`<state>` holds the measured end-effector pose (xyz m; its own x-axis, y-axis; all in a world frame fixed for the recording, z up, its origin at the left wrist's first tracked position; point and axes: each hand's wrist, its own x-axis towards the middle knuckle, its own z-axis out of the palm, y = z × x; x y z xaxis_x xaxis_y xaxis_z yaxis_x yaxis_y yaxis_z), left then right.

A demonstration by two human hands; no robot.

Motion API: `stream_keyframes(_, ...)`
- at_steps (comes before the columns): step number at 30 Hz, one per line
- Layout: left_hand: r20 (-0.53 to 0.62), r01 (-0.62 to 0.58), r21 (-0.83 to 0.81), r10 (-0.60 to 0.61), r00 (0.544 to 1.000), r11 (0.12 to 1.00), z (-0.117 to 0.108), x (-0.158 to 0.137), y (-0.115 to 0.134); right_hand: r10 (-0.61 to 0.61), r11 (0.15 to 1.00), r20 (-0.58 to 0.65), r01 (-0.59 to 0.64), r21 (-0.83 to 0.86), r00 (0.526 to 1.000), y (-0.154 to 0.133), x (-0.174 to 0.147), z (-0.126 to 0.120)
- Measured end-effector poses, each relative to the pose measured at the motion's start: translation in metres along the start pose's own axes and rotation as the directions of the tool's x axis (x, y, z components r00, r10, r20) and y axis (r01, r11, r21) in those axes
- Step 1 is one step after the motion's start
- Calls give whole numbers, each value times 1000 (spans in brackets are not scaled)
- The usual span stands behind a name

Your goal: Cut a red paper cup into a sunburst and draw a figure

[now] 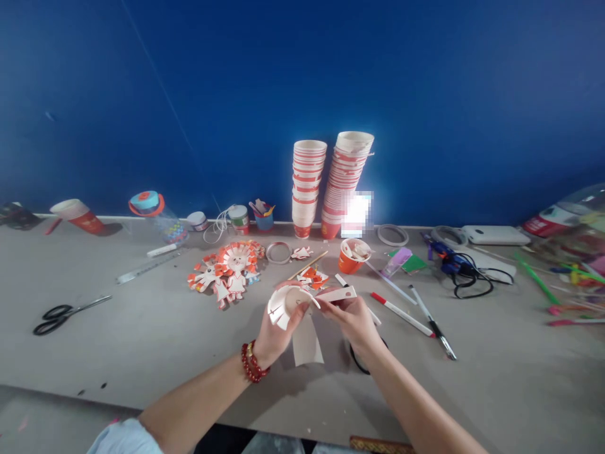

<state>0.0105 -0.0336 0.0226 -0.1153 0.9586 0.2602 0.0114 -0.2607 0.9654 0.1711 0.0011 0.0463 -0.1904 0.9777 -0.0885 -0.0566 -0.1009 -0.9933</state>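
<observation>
In front of me, my left hand [278, 325] is closed around a white paper cup [281, 308] whose wall is cut into flaps. Its thumb presses inside the cup. My right hand [352, 318] pinches at the cup's right edge, fingers closed on a flat white strip [336, 294] with a small dark mark near one end. Whether the strip is joined to the cup, I cannot tell. Below the cup, a pale curved paper piece [307, 343] lies on the table. Part of a black loop [358, 360] shows under my right wrist.
Two tall stacks of paper cups [309, 189] stand against the blue wall. Cut-out paper figures [236, 265] lie left of centre, scissors [70, 312] farther left. An orange cup with scraps [350, 261], pens [401, 313] and a blue glue gun [449, 258] are on the right.
</observation>
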Motion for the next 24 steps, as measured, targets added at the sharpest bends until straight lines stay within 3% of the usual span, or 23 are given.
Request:
stream_keyframes(9, 2, -11, -11, 11, 1000, 1000, 0, 0, 4, 153, 955, 86, -169, 243, 985, -6, -3, 2)
stream_keyframes(18, 6, -14, -10, 14, 1000, 1000, 1, -1, 8, 154, 941, 125, -185, 285, 980, 3, -2, 2)
stream_keyframes(24, 20, -20, -23, 20, 1000, 1000, 0, 0, 6, 143, 950, 83, -161, 268, 986, 6, -3, 6)
